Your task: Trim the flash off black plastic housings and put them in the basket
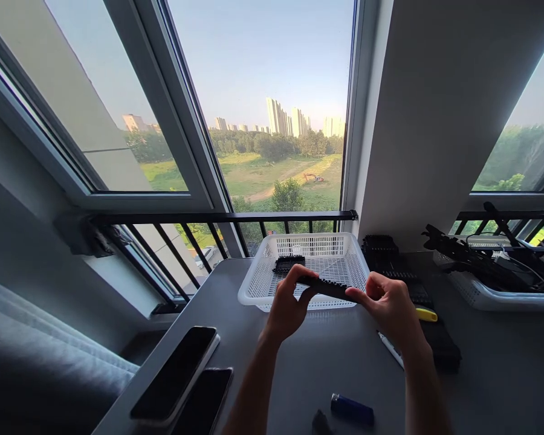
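Note:
A flat black ridged strip (329,287) is held up over the near side of a white plastic basket (254,290). My left hand (289,305) pinches its left end between thumb and fingers. At the strip's right end, my right hand (390,305) has its thumb against it, with the fingers curled. Inside the basket, toward the left, lies a black ridged piece (289,263).
Two phones (176,371) (205,402) lie at the left. Near the front are a blue cylinder (352,409) and a small dark object (320,422). Black ridged pieces (390,260), a yellow-ended item (426,314) and a white pen (390,349) lie right, before another filled basket (485,296).

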A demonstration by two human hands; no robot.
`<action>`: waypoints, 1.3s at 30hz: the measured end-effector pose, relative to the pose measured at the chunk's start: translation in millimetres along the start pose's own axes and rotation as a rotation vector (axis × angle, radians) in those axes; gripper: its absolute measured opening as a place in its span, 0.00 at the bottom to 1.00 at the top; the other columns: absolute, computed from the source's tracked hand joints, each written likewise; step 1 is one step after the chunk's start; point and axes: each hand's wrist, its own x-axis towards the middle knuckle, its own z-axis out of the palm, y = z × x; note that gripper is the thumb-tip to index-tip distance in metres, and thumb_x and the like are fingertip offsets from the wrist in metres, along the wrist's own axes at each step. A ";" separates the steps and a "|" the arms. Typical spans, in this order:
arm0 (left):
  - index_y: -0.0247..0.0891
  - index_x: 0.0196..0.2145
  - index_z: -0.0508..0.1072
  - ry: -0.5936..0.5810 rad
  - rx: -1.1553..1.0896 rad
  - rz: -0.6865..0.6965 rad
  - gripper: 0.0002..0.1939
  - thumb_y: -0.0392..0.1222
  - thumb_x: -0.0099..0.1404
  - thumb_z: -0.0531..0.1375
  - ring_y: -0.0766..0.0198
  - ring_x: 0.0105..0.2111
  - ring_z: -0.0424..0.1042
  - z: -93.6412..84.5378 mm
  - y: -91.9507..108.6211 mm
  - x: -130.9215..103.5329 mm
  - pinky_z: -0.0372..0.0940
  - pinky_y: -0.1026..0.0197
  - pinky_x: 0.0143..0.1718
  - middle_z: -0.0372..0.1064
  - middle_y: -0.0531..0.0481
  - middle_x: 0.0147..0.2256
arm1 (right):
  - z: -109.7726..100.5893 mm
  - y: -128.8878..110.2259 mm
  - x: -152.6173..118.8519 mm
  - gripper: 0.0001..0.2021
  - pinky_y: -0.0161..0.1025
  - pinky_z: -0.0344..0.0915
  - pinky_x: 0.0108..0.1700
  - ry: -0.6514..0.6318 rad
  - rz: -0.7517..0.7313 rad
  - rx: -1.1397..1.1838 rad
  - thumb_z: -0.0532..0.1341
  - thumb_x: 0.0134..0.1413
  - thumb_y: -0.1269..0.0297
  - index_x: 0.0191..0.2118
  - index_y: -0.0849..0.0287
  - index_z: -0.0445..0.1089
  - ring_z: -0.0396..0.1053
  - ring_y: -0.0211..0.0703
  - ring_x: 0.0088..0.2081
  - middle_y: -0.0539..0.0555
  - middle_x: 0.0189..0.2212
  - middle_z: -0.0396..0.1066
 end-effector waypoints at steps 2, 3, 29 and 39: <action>0.41 0.36 0.69 -0.005 -0.003 0.010 0.07 0.35 0.58 0.62 0.63 0.34 0.72 1.1 1.1 0.1 0.65 0.62 0.38 0.72 0.53 0.33 | 0.3 1.5 0.5 0.26 0.33 0.49 0.23 -0.001 0.004 0.015 0.62 0.50 0.40 0.21 0.57 0.57 0.52 0.34 0.20 0.45 0.16 0.55; 0.41 0.36 0.69 0.009 -0.005 0.012 0.07 0.35 0.58 0.62 0.64 0.34 0.72 0.7 0.8 0.4 0.66 0.63 0.38 0.72 0.53 0.32 | -0.1 3.1 1.0 0.26 0.33 0.49 0.23 0.003 0.004 0.021 0.62 0.50 0.40 0.21 0.57 0.57 0.52 0.34 0.20 0.45 0.16 0.55; 0.40 0.36 0.70 0.096 -0.030 -0.050 0.09 0.35 0.56 0.63 0.63 0.34 0.72 3.5 0.2 1.1 0.66 0.61 0.37 0.72 0.52 0.32 | -6.2 17.7 4.4 0.27 0.33 0.48 0.22 0.030 -0.031 0.023 0.61 0.48 0.37 0.20 0.57 0.56 0.51 0.34 0.19 0.44 0.15 0.54; 0.41 0.35 0.72 -0.003 -0.042 -0.062 0.08 0.35 0.56 0.63 0.62 0.35 0.73 5.3 6.9 0.6 0.66 0.61 0.40 0.73 0.52 0.33 | -3.8 10.9 3.0 0.27 0.33 0.49 0.22 -0.020 -0.036 0.017 0.60 0.50 0.37 0.20 0.57 0.57 0.52 0.34 0.19 0.45 0.16 0.56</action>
